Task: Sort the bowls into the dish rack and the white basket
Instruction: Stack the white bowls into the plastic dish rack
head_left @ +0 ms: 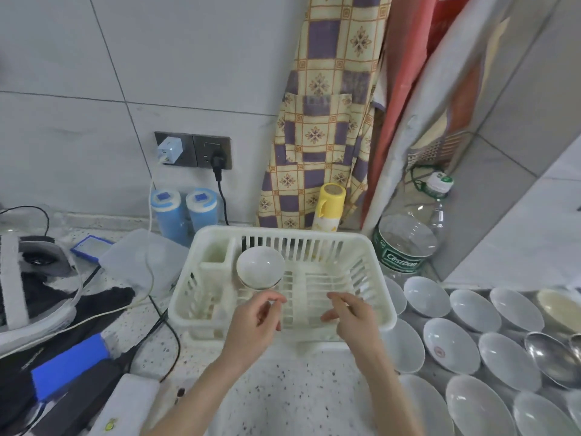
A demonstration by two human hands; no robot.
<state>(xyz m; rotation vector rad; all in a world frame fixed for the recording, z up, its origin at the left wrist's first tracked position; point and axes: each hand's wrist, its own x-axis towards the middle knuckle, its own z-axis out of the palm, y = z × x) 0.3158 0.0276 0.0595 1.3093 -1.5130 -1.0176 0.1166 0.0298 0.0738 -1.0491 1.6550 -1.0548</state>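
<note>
Bare hands [301, 322] over slatted plastic dish rack [374, 272]

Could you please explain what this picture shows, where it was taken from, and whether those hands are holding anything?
There is one view, from a camera worn on a person's head, looking down at a speckled kitchen counter. No machine is involved, just two bare hands. The left hand and right hand hover over a white slotted plastic dish rack, fingers loosely curled, holding nothing. One white ceramic bowl stands tilted on its edge in the rack. To the right lie many more white bowls and a shiny metal bowl, waiting to be sorted.
</note>
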